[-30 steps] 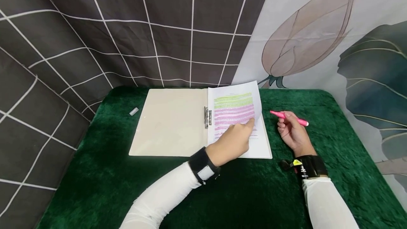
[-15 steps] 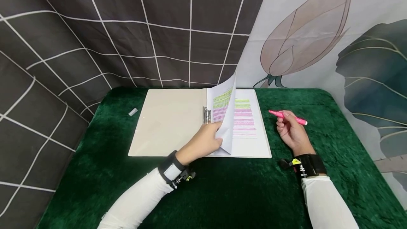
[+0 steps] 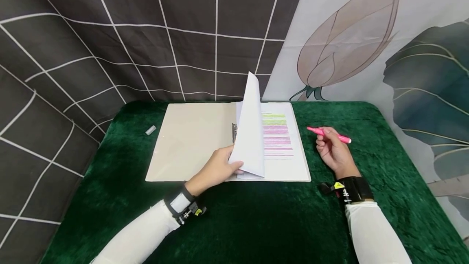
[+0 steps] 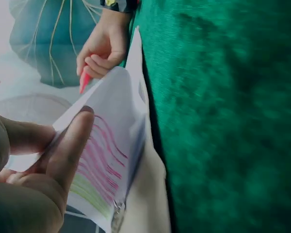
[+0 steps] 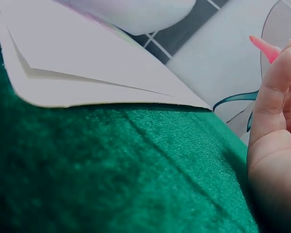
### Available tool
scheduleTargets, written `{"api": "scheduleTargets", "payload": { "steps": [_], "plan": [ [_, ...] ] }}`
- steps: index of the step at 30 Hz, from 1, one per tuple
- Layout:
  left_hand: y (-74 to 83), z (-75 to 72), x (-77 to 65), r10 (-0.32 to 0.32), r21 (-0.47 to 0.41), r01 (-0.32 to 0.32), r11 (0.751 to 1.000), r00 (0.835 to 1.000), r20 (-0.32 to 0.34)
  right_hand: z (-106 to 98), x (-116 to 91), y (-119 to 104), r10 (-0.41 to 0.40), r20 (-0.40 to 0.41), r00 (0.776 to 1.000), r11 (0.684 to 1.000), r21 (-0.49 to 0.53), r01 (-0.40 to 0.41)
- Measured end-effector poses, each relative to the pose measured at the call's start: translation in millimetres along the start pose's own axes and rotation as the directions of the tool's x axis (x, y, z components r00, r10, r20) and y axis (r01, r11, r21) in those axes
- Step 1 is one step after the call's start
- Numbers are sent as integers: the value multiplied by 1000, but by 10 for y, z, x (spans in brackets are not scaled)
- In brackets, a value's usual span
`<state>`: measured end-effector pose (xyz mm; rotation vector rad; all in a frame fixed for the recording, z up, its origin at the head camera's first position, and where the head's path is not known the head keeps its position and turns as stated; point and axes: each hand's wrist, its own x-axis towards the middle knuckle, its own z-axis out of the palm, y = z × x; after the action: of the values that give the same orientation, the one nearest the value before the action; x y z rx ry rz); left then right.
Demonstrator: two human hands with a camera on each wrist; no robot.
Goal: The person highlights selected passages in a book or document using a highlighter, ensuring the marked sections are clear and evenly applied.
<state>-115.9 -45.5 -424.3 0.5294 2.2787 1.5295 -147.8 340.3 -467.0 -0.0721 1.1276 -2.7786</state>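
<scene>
The page (image 3: 249, 133) leans further left, half turned, not yet flat, pinched by the left hand (image 3: 216, 167) over the folder (image 3: 190, 141), baring a marked sheet (image 3: 278, 135), while the right hand (image 3: 334, 152) grips a pink highlighter (image 3: 315, 130) beside it.

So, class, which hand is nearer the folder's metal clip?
Left. In the head view, the left hand is just below the metal clip; the right hand is beyond the folder's right edge.

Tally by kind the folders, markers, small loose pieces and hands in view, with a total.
Open folder: 1
Pink marker: 1
Small whitish piece: 1
Left hand and right hand: 2
Total: 5
</scene>
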Motion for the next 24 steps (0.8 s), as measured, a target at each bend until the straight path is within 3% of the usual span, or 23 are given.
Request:
{"api": "scheduleTargets", "payload": {
  "steps": [6, 12, 16, 21, 24],
  "plan": [
    [-132, -138, -128, -15, -166, 16, 986, 1000, 8, -4, 3, -4, 4, 1, 1000, 1000, 4, -4],
    [-215, -323, -252, -79, -365, 80, 928, 997, 19, -3, 6, 0, 15, 5, 1000, 1000, 7, -15],
    [-286, -428, -328, -102, -382, 97, 919, 995, 7, -5, 4, -9, 13, 1, 1000, 1000, 0, -13],
    [-365, -539, -413, -146, -296, 119, 948, 987, -69, -8, -1, -18, 10, -4, 1000, 1000, 2, -10],
    [-388, -602, -449, -188, -243, 151, 958, 972, -139, -7, -9, -20, 12, -12, 1000, 1000, -6, -12]
  ]
}}
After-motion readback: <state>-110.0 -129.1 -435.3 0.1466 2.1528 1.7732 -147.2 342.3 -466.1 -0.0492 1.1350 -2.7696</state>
